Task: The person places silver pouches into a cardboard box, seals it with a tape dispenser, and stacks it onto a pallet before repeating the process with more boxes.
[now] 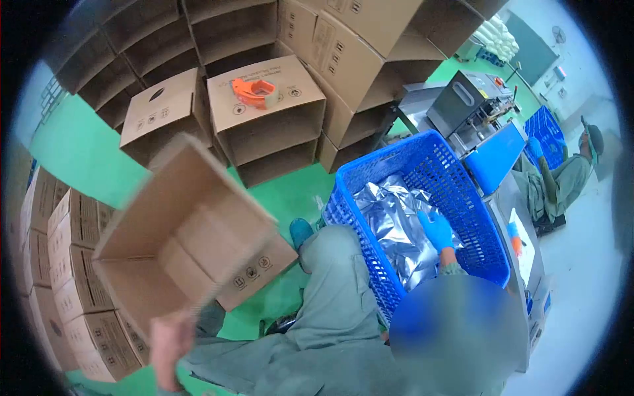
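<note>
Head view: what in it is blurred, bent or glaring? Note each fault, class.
Head view: the raised box and the bare hand at its corner are smeared, likely by motion; the foil glints with glare; the scene bows towards black corners; a round patch at lower right is blurred past detail.

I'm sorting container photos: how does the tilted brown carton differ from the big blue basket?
The carton has solid brown walls; the basket has perforated blue ones. The carton tilts and looks empty; the basket holds crumpled silvery foil. Both are open.
</note>
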`<action>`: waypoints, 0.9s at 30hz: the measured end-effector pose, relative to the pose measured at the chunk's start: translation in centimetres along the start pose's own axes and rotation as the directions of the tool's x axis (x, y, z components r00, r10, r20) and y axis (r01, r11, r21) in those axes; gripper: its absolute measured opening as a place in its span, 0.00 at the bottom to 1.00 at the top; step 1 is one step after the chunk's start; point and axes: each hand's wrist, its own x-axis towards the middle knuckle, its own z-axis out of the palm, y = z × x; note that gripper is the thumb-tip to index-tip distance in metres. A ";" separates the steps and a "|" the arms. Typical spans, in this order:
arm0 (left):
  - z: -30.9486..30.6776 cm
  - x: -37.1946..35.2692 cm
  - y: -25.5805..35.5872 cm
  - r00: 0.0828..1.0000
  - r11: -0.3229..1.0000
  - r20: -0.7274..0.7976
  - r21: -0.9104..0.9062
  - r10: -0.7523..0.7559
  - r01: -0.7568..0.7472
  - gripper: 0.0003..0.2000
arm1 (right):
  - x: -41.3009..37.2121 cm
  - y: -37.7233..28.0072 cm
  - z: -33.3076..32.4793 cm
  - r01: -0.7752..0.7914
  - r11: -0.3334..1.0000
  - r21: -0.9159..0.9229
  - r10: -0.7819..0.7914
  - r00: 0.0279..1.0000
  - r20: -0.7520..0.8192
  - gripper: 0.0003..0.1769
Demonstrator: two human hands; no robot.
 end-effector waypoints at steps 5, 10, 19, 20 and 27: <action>13.2 0.7 2.2 0.965 0.967 0.096 -0.101 0.244 -0.235 0.10 | 0.6 -1.8 7.6 -0.038 0.988 0.152 -0.021 0.929 0.369 0.44; 11.5 1.0 3.2 0.990 0.991 0.037 -0.014 0.136 -0.135 0.13 | -2.0 -8.1 1.8 0.161 0.878 0.451 -0.203 0.978 0.045 0.19; 6.2 10.1 12.9 0.978 0.142 -0.117 -0.980 0.173 -0.142 0.44 | -22.6 -25.7 -22.8 0.840 0.460 0.289 -0.883 0.468 0.046 0.27; 8.5 12.3 13.7 0.953 -0.198 -0.249 -0.956 0.169 -0.215 0.45 | -23.7 -26.5 -23.3 0.842 0.274 0.464 -0.958 0.281 0.057 0.28; 4.0 7.4 10.8 0.955 -0.246 -0.184 -0.939 -0.234 -0.241 0.34 | -23.2 -30.9 -13.1 0.283 0.445 0.850 -0.833 0.480 0.277 0.44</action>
